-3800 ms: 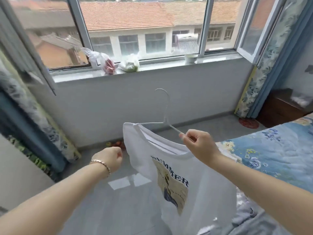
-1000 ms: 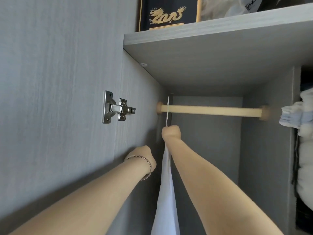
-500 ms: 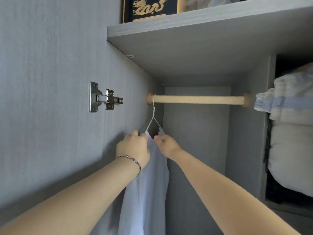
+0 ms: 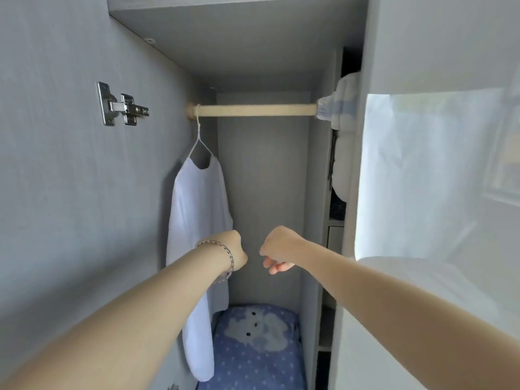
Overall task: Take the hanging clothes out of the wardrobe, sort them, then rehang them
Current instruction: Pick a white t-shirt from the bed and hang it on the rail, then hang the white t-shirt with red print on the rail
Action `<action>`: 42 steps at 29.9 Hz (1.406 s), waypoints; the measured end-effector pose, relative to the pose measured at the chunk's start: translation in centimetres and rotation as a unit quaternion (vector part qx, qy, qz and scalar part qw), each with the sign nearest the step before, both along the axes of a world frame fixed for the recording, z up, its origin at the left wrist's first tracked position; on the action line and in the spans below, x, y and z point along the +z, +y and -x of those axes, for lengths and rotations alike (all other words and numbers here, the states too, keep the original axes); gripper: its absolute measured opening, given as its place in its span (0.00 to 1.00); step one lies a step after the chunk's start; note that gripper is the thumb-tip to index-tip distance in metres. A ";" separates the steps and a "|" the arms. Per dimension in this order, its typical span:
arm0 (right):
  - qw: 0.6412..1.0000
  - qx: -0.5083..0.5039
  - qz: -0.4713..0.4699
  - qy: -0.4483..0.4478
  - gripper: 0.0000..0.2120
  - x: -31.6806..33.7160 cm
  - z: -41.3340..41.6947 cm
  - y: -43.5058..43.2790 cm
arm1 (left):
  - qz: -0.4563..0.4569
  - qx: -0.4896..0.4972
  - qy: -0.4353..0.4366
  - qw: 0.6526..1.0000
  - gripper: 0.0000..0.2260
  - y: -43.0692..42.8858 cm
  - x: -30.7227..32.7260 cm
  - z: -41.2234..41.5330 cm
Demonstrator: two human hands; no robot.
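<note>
The grey wood-grain wardrobe [image 4: 267,192] stands open. Its left door [image 4: 70,192] is swung out and its pale right door [image 4: 422,66] carries a bright patch of reflected light.

The white T-shirt [image 4: 197,206] hangs at the far left end of the compartment, close against the side wall. It is turned side-on, so only plain white cloth shows.

On the wardrobe floor lies a blue star-patterned cushion [image 4: 253,356] with a pale cloud shape on it. Folded white-and-blue bedding [image 4: 342,114] bulges from the next compartment on the right. The round light wooden rail [image 4: 253,110] spans the compartment.

The left hand [image 4: 235,250] is seen from the back, just beside the shirt's edge. Its fingers are tucked under, so I cannot tell how tightly they are closed. The right hand [image 4: 277,249] hangs near it with its fingers loosely curled downward and holding nothing.

A shiny metal hinge [image 4: 122,107] sits on the left door. The thin white wire hanger [image 4: 198,136] hooks over the rail. A beaded bracelet [image 4: 225,253] circles the left wrist.

Half a second ago both hands were up at the shirt's collar beside the hanger. Now they are lower and off it. The view has also dropped, so the black box with the gold dragon on the shelf above is out of sight. The "SUMMER" print seen earlier on the shirt's front is not facing the camera.
</note>
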State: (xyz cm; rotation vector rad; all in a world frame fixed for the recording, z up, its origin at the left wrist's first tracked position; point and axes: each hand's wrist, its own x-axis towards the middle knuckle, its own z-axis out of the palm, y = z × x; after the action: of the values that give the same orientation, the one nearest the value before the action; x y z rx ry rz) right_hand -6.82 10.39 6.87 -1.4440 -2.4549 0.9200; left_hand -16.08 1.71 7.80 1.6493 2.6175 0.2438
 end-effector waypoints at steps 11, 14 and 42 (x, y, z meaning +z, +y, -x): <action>0.973 -0.203 0.031 -0.103 0.09 -9.6 -25.8 -17.7 | 0.081 -0.309 -0.044 0.947 0.04 -6.7 -8.8 -19.4; 0.944 -0.290 0.058 -0.143 0.12 -12.6 -34.6 -24.0 | 0.100 -0.402 -0.048 0.909 0.05 -10.0 -11.5 -28.2; 0.439 -0.874 0.200 -0.057 0.12 -32.7 -96.7 -81.0 | 0.187 -0.833 0.053 0.517 0.05 -46.1 -29.3 -104.1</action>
State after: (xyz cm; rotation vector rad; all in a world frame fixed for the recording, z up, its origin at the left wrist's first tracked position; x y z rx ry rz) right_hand 89.88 -70.64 -25.86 -2.7413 0.3397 0.5876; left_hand 88.00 -44.43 -21.53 2.8428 0.0271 -0.4687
